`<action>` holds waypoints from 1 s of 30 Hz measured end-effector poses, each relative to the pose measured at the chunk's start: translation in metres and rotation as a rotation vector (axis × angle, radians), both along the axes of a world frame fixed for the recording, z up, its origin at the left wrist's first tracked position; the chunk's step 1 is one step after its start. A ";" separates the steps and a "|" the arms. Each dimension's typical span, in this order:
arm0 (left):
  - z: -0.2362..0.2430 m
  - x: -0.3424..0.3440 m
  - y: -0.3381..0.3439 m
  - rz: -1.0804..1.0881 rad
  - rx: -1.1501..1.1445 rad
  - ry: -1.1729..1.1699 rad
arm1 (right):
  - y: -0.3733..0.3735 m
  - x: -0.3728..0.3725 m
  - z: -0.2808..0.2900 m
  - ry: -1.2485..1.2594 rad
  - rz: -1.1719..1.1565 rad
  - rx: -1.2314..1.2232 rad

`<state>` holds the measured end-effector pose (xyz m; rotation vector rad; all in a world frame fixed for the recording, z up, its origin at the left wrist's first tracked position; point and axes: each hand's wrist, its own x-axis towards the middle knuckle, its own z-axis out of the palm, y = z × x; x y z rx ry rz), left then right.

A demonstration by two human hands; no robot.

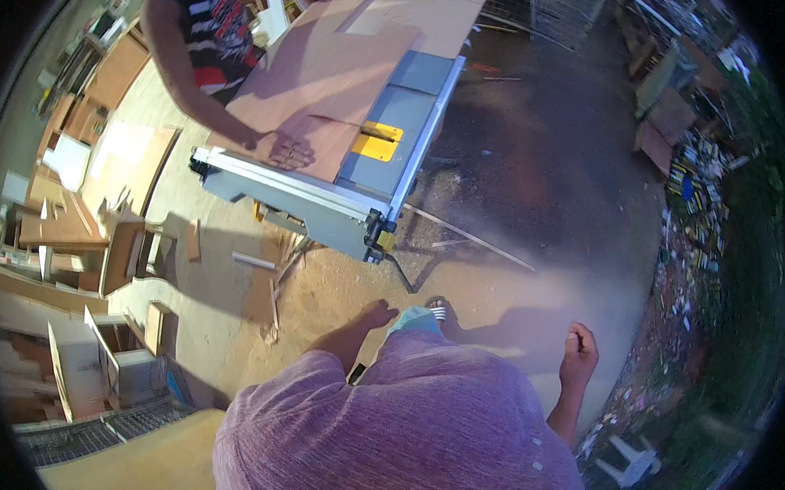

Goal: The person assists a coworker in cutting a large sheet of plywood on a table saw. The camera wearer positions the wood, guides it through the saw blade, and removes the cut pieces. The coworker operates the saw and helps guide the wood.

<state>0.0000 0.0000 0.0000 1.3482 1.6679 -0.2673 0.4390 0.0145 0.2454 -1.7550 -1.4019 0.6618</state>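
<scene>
Beside my thigh, my left hand [379, 313] hangs loosely with its fingers slightly bent, and I see nothing in it. Out to the right, away from my body, is my right hand [580, 349]; its fingers are loosely bent and it appears empty. Neither hand touches the table saw [311, 209] standing in front of me. A large brown wooden sheet [330, 75] lies on the saw, with its edge by the yellow insert [378, 143]. Another person's hand [286, 151] presses flat on the sheet's near corner, and that person's other hand rests farther back.
A thin wood strip [472, 236] and offcuts [253, 260] lie on the dusty floor. Wooden panels and furniture parts [126, 250] crowd the left. Rubble and scrap [696, 198] line the right edge, near a white plastic stool [630, 461]. A wire cage [566, 5] stands behind.
</scene>
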 end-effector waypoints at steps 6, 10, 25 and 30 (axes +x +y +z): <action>0.068 0.015 0.014 0.408 0.044 -0.082 | 0.068 -0.004 -0.015 0.061 0.253 -0.038; 0.081 0.036 -0.020 0.613 0.045 -0.059 | 0.110 0.006 -0.015 0.035 0.436 -0.052; 0.106 0.165 -0.204 0.781 -0.173 0.156 | 0.157 0.007 -0.026 0.123 0.901 0.019; 0.084 0.185 -0.205 0.857 -0.074 0.143 | 0.148 0.020 -0.036 0.139 0.907 0.024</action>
